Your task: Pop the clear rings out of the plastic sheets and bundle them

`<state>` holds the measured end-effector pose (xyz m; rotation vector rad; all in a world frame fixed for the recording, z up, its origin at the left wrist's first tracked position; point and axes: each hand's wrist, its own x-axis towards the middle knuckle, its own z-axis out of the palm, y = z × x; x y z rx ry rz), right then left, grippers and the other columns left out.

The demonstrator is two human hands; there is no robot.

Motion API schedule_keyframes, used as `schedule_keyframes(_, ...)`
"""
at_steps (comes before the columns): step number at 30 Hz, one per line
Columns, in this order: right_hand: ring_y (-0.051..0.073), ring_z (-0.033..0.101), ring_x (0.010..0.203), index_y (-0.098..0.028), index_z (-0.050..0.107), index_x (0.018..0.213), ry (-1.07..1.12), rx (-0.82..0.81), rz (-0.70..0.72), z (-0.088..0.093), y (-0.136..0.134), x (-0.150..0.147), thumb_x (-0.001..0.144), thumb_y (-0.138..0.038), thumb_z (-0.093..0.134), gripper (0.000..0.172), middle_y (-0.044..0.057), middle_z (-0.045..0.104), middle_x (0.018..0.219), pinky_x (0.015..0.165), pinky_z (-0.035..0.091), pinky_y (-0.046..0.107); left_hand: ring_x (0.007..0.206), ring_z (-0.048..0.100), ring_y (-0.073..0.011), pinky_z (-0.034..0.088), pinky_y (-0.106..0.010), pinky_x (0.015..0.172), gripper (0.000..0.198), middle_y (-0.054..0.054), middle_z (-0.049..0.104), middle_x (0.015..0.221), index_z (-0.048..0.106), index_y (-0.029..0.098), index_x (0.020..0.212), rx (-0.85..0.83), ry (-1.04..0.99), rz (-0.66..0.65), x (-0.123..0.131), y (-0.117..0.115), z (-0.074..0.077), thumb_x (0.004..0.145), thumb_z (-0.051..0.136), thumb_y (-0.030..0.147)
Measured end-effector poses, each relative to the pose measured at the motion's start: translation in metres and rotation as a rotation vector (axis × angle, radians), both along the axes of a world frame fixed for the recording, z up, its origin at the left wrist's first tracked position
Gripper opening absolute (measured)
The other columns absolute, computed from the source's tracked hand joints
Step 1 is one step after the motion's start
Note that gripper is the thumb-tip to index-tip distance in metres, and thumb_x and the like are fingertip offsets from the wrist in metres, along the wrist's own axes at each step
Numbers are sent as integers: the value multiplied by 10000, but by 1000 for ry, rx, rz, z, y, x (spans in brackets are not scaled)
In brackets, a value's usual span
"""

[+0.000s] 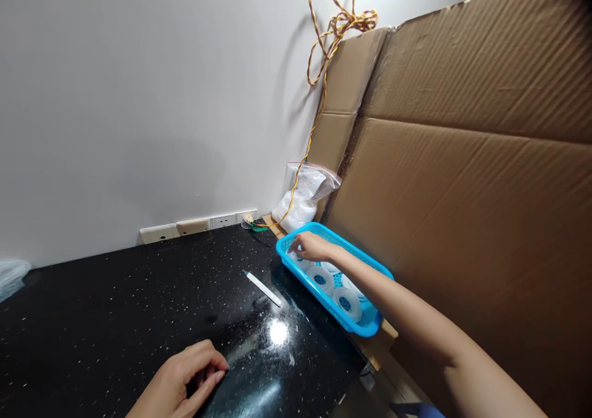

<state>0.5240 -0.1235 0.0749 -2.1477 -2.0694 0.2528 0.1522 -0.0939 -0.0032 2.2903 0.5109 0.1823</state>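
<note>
Reaching out at right of centre, held the right hand over the far end of the blue basket, fingers bent down onto a white roll lying there. Touched it for certain; could not tell a firm pinch from a mere touch, with the tips hidden under the knuckles. Rested the left hand at the lower middle of the frame on the black countertop, fingers loosely bent in, a gap left to the thumb, nothing seen in it.

Saw more white rolls of the same sort in the basket's near half, lying flat and touching one another, each with a round open core. Judged them light and fairly stiff, smooth on the outer wrap and so a little slippery. Judged the surest hold to be across the rim, thumb on one side and fingers on the other, or a fingertip hooked into the core. Guessed the basket itself to be thin plastic, light enough to skid on the glossy stone if nudged.

Noted a slim white pen-like stick just left of the basket, lying alone on the counter. Noted also a clear bag of white stuff behind the basket, a twisted yellow-and-red wire hanging down the wall at upper centre, a big sheet of cardboard filling the right side, and a strip of wall sockets along the counter's back edge.
</note>
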Motion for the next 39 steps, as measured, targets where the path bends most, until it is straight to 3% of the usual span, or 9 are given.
schedule_keyframes(4, 160, 646, 807, -177, 748, 955, 22, 33, -66, 3, -3, 3, 731, -69, 501, 351, 45, 732, 929, 673, 421, 204, 790, 596, -157, 439, -232, 692, 267, -6, 637, 895, 631, 261, 911, 26, 13, -7, -3, 0, -1, 957, 411, 405)
schedule_keyframes(7, 165, 647, 768, -175, 756, 914, 3, -63, -73, 4, -11, 4, 703, -35, 495, 364, 45, 737, 887, 631, 409, 205, 795, 593, -156, 439, -234, 710, 257, -6, 634, 893, 629, 255, 910, 35, 2, -10, -3, 0, -2, 958, 418, 394)
schedule_keyframes(17, 199, 660, 911, -152, 757, 888, -59, -101, -15, -6, -30, 5, 694, -8, 534, 328, 75, 739, 975, 731, 442, 219, 739, 574, -146, 418, -234, 662, 247, -5, 618, 823, 637, 229, 902, 75, -45, -14, 0, 2, -8, 956, 431, 355)
schedule_keyframes(22, 200, 657, 890, -163, 758, 888, -141, 31, -47, 12, -34, -10, 699, -24, 500, 349, 81, 737, 961, 742, 443, 235, 753, 588, -145, 434, -237, 689, 199, -14, 647, 847, 659, 206, 876, 101, -62, -3, 1, -6, 12, 926, 480, 280)
schedule_keyframes(26, 172, 653, 771, -174, 755, 859, -105, 169, 51, 39, -24, -30, 732, -64, 466, 335, 69, 735, 894, 701, 450, 241, 841, 616, -161, 454, -253, 787, 133, -21, 675, 915, 684, 215, 950, 157, -37, -70, -10, -10, 41, 878, 584, 264)
schedule_keyframes(29, 155, 633, 670, -169, 750, 868, -5, 227, 228, 55, 1, -64, 777, -117, 454, 314, 69, 726, 818, 646, 456, 242, 899, 614, -180, 450, -277, 830, 134, -34, 676, 955, 680, 211, 975, 287, 12, -72, -36, -2, 60, 867, 611, 251)
schedule_keyframes(32, 164, 649, 711, -184, 745, 882, -23, 226, 391, 59, 28, -120, 797, -147, 476, 284, 68, 730, 846, 661, 459, 244, 983, 597, -217, 429, -339, 902, 173, -48, 664, 1017, 664, 223, 1024, 409, 67, 113, -82, 8, 68, 880, 599, 293)
schedule_keyframes(36, 196, 673, 813, -198, 745, 874, -150, 139, 567, 49, 70, -213, 782, -135, 514, 257, 73, 738, 876, 718, 456, 250, 1266, 454, -316, 268, -510, 1083, 418, -91, 537, 1353, 571, 265, 1245, 552, 200, 410, -154, 24, 54, 839, 638, 341)
schedule_keyframes(39, 216, 680, 835, -186, 749, 858, -217, 96, 675, 37, 110, -289, 757, -126, 535, 244, 86, 739, 868, 709, 454, 246, 1365, 343, -353, 161, -603, 1108, 512, -85, 384, 1500, 484, 322, 1355, 516, 363, 490, -198, 36, 41, 857, 602, 342)
